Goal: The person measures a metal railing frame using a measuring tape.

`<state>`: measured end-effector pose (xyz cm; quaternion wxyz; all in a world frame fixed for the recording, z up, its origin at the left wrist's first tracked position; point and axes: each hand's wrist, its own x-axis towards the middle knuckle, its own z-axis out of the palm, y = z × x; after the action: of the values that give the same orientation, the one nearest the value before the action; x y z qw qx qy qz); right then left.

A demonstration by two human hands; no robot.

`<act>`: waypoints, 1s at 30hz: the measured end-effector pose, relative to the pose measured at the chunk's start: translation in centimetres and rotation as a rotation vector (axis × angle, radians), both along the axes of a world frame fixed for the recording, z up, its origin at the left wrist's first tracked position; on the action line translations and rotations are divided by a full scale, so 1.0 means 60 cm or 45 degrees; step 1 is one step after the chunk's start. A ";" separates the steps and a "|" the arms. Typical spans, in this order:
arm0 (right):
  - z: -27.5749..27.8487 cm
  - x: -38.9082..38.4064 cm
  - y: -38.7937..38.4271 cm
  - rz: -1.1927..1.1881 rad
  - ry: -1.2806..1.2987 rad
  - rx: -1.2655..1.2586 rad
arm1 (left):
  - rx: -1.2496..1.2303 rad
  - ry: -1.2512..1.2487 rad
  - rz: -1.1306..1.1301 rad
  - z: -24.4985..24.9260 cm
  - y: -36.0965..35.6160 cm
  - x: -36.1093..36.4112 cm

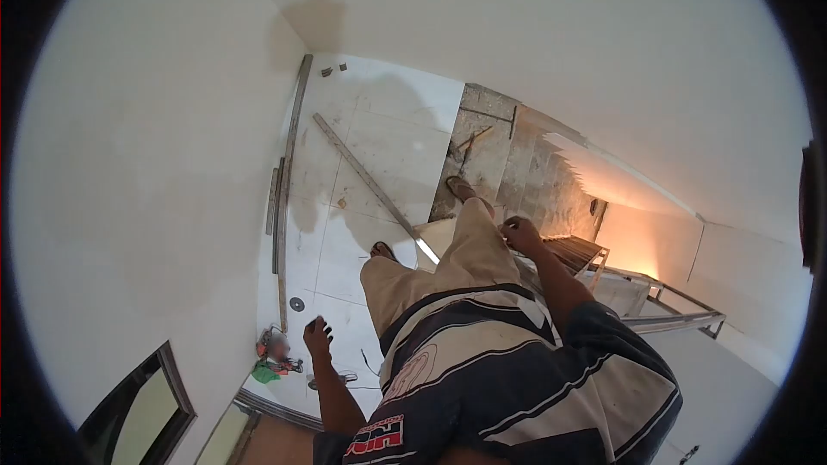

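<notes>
The step in hand, as I judge it, is positioning: I stand with feet apart, the left foot (383, 251) on the pale tiled floor (357, 263) and the right foot (462, 189) beyond its edge, on the rough grey surface near the stairs (538, 174). The long bar (370, 181) lies diagonally across the floor, its near end close to my legs; neither hand grips it. My left hand (319, 337) is out to the side, fingers partly curled — a dark patch shows at the fingers, and I cannot tell whether it is a held object. Near this hand lie a dark disc (296, 303) and a green item (265, 373). My right hand (521, 234) is beside my right thigh, fingers bent; I cannot tell whether it holds anything or touches the trousers (474, 245). Further bars (296, 120) lie along the wall (172, 164). Handling the long bar would, in my judgement, call for a free hand, bent knees and a grip near its middle — with footing at the floor edge confirmed first.
</notes>
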<state>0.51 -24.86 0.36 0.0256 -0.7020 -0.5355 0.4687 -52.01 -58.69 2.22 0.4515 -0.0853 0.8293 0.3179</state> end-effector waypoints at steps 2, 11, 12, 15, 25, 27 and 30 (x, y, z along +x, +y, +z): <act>-0.017 0.002 0.001 0.221 -0.064 0.095 | -0.099 0.005 0.086 -0.016 -0.055 0.008; -0.153 0.150 0.317 0.643 0.085 -0.281 | 0.100 -0.090 0.208 -0.023 0.039 0.292; -0.179 0.143 0.363 0.133 0.023 -0.392 | 0.198 0.082 0.031 -0.017 0.047 0.312; -0.098 0.040 0.429 0.211 -0.020 -0.370 | 0.222 0.275 0.043 -0.012 0.013 0.337; 0.013 -0.526 0.098 1.020 0.078 -0.324 | -0.262 0.382 0.893 -0.070 -0.413 0.298; 0.046 -0.634 -0.024 1.466 0.097 -0.345 | -0.104 0.448 1.200 -0.100 -0.470 0.325; 0.058 -0.746 -0.141 1.857 0.043 -0.328 | 0.034 0.428 1.558 -0.073 -0.496 0.387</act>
<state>-44.28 -33.35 3.86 -0.3666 -0.1580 -0.8063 0.4366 -28.77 -88.47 -2.17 0.0528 -0.4873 0.6859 0.5378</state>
